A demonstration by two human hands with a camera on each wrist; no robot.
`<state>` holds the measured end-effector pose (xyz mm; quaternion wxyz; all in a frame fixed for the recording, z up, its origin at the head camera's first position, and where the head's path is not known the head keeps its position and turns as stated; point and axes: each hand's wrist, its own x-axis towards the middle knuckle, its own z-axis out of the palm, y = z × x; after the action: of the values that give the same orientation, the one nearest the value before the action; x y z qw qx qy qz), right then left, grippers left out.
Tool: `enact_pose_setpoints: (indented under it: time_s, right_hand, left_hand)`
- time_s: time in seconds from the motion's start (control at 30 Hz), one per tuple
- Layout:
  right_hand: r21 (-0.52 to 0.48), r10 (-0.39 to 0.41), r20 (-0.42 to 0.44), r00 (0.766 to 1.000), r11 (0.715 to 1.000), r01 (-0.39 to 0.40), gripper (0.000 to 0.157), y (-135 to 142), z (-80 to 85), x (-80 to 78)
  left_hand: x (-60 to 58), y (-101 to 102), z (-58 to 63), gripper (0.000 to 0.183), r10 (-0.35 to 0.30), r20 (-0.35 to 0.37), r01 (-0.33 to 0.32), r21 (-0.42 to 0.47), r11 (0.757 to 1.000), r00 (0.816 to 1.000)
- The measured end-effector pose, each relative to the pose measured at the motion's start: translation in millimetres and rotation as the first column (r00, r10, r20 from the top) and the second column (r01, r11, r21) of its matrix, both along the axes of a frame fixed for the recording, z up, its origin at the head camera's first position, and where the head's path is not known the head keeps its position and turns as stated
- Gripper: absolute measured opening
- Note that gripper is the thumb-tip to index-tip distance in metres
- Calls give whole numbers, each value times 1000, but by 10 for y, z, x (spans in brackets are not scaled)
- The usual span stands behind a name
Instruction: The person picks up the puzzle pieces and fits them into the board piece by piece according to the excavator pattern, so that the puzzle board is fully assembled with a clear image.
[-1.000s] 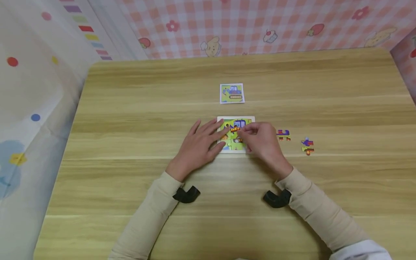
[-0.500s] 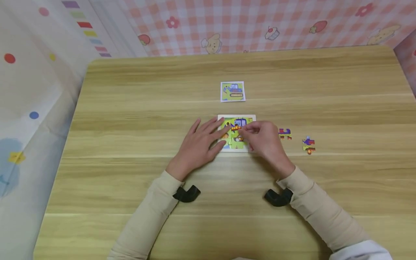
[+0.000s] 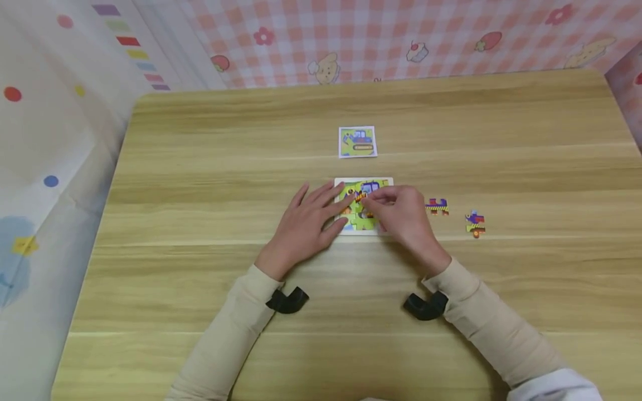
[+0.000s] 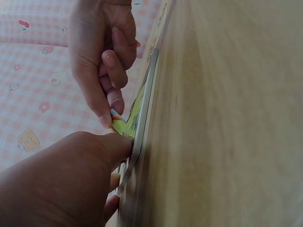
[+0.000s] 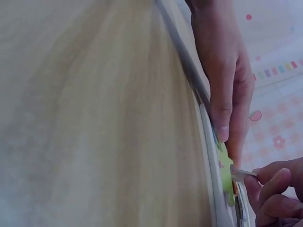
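A small white-bordered puzzle tray point(image 3: 364, 234) with green and blue pieces lies on the table. My left hand point(image 3: 308, 225) rests on the tray's left side, its fingers spread and straight. Thumb and index finger of my right hand point(image 3: 403, 214) pinch a colourful jigsaw piece point(image 5: 245, 173) over the tray's middle. In the left wrist view the piece point(image 4: 121, 124) stands tilted up from the tray, close to the left thumb. The right hand hides part of the tray's right side. Two loose jigsaw pieces, a nearer one point(image 3: 437, 206) and a farther one point(image 3: 475, 224), lie right of the tray.
Beyond the tray lies a square picture card point(image 3: 358, 146) showing a blue excavator on green. The wooden table point(image 3: 241, 150) meets a pink checked wall covering at its back edge. A black curved part point(image 3: 287, 301) sits at each sleeve cuff.
The right hand has shifted the pinched jigsaw piece slightly to the left and turned it over the tray. The left hand and the loose pieces have stayed in place.
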<state>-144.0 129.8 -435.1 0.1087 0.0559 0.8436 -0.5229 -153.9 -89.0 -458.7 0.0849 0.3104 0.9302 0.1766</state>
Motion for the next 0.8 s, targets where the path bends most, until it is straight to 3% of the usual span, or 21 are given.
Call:
enact_pose_setpoints:
  time_s: [0.33,0.57,0.8]
  right_hand:
    - [-32,-33,37,999,999,34,19,23,-65,4]
    - [-38,-38,-111,993,999,34,15,-42,-103,19]
    - [-56,-68,-87,994,996,63,14,-64,-109,17]
  left_hand:
    - [11,-13,18,50,-4,-10,4,6,1000,1000]
    - [9,-17,22,50,-1,-12,0,-7,1000,1000]
    - [2,-9,11,50,-1,-10,1,-15,1000,1000]
